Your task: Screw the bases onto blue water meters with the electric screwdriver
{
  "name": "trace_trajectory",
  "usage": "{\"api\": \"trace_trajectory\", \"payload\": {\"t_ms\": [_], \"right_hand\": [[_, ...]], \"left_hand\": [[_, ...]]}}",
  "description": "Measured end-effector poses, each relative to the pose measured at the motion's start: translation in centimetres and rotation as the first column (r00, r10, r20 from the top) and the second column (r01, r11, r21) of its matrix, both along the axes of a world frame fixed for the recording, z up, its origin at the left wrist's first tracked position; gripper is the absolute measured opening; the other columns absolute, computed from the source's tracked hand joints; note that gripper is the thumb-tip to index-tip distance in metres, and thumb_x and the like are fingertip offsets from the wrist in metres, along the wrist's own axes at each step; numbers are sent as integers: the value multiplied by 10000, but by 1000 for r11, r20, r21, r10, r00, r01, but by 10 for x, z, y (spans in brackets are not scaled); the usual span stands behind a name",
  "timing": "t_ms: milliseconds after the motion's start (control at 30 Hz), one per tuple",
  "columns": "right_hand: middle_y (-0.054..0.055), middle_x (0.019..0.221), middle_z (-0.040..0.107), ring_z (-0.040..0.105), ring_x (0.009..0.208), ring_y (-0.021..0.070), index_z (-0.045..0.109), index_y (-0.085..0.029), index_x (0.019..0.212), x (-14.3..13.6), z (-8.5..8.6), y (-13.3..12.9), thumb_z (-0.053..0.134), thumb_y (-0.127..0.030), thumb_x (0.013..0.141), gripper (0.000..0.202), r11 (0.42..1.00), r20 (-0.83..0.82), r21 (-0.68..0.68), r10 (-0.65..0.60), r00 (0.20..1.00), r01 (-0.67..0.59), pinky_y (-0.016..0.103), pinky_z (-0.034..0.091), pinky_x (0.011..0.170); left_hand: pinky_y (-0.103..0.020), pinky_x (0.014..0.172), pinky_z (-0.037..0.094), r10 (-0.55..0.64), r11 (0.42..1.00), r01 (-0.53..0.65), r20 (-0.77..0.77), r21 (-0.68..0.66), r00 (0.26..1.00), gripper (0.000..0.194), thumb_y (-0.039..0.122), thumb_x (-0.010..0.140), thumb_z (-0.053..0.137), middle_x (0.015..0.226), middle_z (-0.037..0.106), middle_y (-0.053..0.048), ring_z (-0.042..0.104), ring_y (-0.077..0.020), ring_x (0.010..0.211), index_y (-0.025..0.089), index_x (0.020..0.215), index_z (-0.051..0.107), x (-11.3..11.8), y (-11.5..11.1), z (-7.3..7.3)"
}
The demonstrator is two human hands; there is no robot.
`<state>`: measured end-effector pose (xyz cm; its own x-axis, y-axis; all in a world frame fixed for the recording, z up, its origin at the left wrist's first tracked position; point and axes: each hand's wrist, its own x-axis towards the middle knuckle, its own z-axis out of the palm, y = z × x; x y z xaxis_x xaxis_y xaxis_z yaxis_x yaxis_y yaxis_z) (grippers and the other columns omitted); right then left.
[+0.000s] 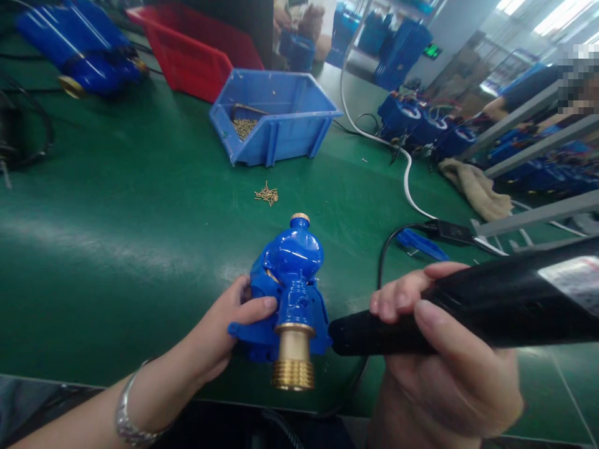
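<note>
A blue water meter (297,252) with brass threaded ends is held near the bench's front edge, its larger brass thread toward me. My left hand (238,321) grips its left side, thumb on top and the other fingers partly hidden behind it. My right hand (449,337) is wrapped round a black electric screwdriver (505,299). The tool lies nearly level, its narrow nose beside the right side of the meter; whether the two touch, I cannot tell. Beyond the meter, a small pile of brass screws (267,194) lies on the green bench top (140,199).
A blue bin (299,134) with small brass parts stands behind the screws, a red bin (196,56) behind it. Another blue meter (88,50) lies far left. A white cable (407,181), a cloth (477,187) and a grey metal rack (543,218) occupy the right. Other people work beyond.
</note>
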<state>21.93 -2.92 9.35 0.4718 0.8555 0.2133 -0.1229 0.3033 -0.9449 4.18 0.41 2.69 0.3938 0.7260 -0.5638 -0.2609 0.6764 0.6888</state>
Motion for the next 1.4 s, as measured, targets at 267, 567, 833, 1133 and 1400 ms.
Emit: {"api": "trace_trajectory", "payload": {"t_ms": [267, 567, 833, 1133, 1400], "right_hand": [[-29, 585, 542, 512, 507, 111, 570, -190, 918, -3, -4, -5, 571, -119, 702, 228, 999, 9, 35, -37, 999, 37, 263, 454, 506], [-25, 592, 545, 504, 506, 121, 559, -188, 929, 1, -7, -10, 606, -145, 660, 276, 997, -47, 52, -51, 998, 53, 274, 445, 507], [-28, 593, 564, 541, 526, 146, 546, -217, 986, 6, 3, -11, 637, -147, 635, 369, 998, -40, 37, 43, 998, -42, 314, 462, 541], [-25, 709, 581, 526, 547, 133, 609, -297, 782, 114, 60, -14, 632, -208, 620, 186, 889, 221, 4, -447, 867, 458, 305, 487, 546], [-64, 420, 468, 482, 363, 118, 516, -149, 656, 185, -38, 61, 673, -54, 481, 253, 724, 521, -563, -62, 851, 398, 231, 397, 344]], "left_hand": [[-322, 718, 497, 23, 999, -24, -11, -30, 1000, 654, 374, 532, 785, 928, 659, -88, 618, -214, 784, 130, 1062, 490, 1, 1, 6], [-361, 796, 465, 16, 999, -17, 17, 43, 1000, 625, 364, 572, 762, 1029, 641, -120, 612, -253, 889, 135, 1083, 483, 4, -2, 3], [-405, 872, 439, -36, 994, 36, -8, 101, 999, 568, 354, 645, 722, 1058, 641, -153, 613, -271, 936, 107, 1100, 490, -1, 0, 1], [-329, 795, 454, -65, 998, 65, 56, -2, 996, 408, 371, 640, 742, 878, 706, -72, 646, -222, 825, 144, 950, 603, -4, -6, -1], [-315, 764, 467, -43, 999, 45, 68, -19, 997, 362, 361, 646, 739, 822, 709, -62, 641, -203, 746, 149, 919, 633, -3, -6, -1]]}}
